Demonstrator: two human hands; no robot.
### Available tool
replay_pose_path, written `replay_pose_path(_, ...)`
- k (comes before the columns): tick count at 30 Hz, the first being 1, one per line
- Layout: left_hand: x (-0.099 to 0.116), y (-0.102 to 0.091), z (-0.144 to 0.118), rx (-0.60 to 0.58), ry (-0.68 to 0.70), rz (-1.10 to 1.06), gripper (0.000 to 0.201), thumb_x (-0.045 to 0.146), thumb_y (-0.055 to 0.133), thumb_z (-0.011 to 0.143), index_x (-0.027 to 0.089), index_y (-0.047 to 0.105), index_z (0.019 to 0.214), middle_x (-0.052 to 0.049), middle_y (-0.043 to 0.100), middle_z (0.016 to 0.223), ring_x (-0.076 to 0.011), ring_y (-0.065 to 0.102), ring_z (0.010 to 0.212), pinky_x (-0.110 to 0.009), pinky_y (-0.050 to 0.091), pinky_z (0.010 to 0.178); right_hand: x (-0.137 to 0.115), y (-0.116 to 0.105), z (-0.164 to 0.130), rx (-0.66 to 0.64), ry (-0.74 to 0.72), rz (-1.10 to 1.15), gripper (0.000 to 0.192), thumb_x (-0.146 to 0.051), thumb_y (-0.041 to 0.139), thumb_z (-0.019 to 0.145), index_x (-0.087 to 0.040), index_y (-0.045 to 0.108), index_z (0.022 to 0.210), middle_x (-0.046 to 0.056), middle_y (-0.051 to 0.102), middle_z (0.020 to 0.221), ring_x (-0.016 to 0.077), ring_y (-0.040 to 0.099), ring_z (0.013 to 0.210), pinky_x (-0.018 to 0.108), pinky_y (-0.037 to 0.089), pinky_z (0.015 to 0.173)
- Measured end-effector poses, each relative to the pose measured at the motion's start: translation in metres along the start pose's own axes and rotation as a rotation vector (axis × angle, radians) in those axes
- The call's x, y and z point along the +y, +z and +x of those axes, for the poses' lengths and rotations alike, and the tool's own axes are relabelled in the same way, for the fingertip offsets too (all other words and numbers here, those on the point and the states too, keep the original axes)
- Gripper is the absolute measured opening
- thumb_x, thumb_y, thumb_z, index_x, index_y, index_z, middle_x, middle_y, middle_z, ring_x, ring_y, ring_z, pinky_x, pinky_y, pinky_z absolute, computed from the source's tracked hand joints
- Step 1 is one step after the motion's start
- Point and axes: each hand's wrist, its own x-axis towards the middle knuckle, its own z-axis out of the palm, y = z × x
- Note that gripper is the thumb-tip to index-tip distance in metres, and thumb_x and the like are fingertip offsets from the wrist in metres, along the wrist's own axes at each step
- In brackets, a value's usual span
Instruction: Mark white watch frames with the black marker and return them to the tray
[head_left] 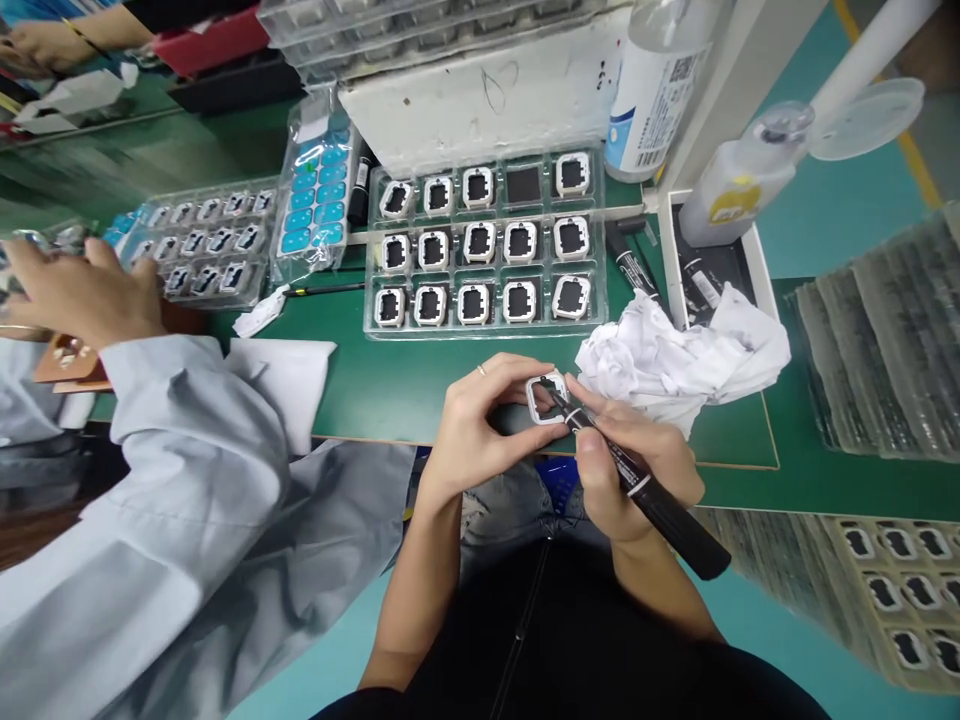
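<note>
In the head view, the left hand (pixel 480 425) pinches a small white square frame (pixel 546 398) between thumb and fingers, holding it just above the near edge of the green table (pixel 390 385), with a ring showing on one finger. The right hand (pixel 626 465) grips a black marker pen (pixel 645 490) closed in its fingers, the pen slanting down to the right, and its tip touches the inner edge of the frame. Just right of the hands lies a crumpled white cloth (pixel 675 355), touching the table's near part. Beyond the hands sits a clear tray (pixel 487 240) with three rows of the same white frames in its pockets (one pocket in the far row holds only a dark square). To its left stand a bag of blue stickers (pixel 319 195) and a second clear tray (pixel 206 245) of smaller parts. A second black marker (pixel 634 265) lies to the right of the big tray, near a white box (pixel 720 270) and two plastic bottles (pixel 739 175). At the left, another person's hand (pixel 79 290) in a pale blue sleeve (pixel 187 480) rests beside that second tray. Stacks of empty clear trays (pixel 885 340) stand at the far right.
</note>
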Motion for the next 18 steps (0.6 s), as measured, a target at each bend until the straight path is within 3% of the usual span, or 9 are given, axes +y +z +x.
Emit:
replay_pose_path(5,0.003,0.002,0.002,0.020,0.026,0.051,0.044,0.036,0.103,0.094,0.023,0.086,0.133,-0.007,0.083,0.116,-0.0204,0.083,0.098,-0.030,0.072,0.083,-0.001,-0.003,-0.006,-0.015,0.119,-0.002,0.012,-0.019,0.084,0.105,-0.024,0.076,0.113,0.003,0.086,0.102,0.0349,0.093,0.106,0.044,0.082,0.084)
replay_pose_path(9,0.000,0.002,0.002,0.016,0.013,0.088,0.046,0.037,0.102,0.094,0.024,0.085,0.134,-0.007,0.082,0.114,-0.0212,0.080,0.098,-0.034,0.069,0.085,-0.001,-0.003,-0.007,0.005,0.163,0.016,0.012,-0.021,0.084,0.106,-0.023,0.075,0.115,0.004,0.088,0.102,0.0337,0.093,0.102,0.044,0.082,0.084)
replay_pose_path(14,-0.003,-0.001,0.001,0.057,-0.005,0.145,0.046,0.043,0.103,0.094,0.026,0.086,0.133,-0.010,0.075,0.130,-0.0220,0.077,0.107,-0.033,0.070,0.085,0.004,-0.004,-0.013,0.113,0.117,0.017,0.015,-0.020,0.082,0.108,-0.021,0.074,0.120,0.012,0.090,0.115,0.0367,0.093,0.098,0.047,0.081,0.076)
replay_pose_path(18,-0.003,-0.016,0.031,0.141,0.033,0.270,0.048,0.053,0.096,0.100,0.029,0.085,0.140,-0.009,0.070,0.132,-0.0177,0.073,0.098,-0.027,0.069,0.073,0.011,-0.004,-0.021,0.150,0.080,0.058,0.018,-0.019,0.081,0.109,-0.021,0.071,0.124,0.010,0.089,0.109,0.0388,0.093,0.100,0.053,0.082,0.077)
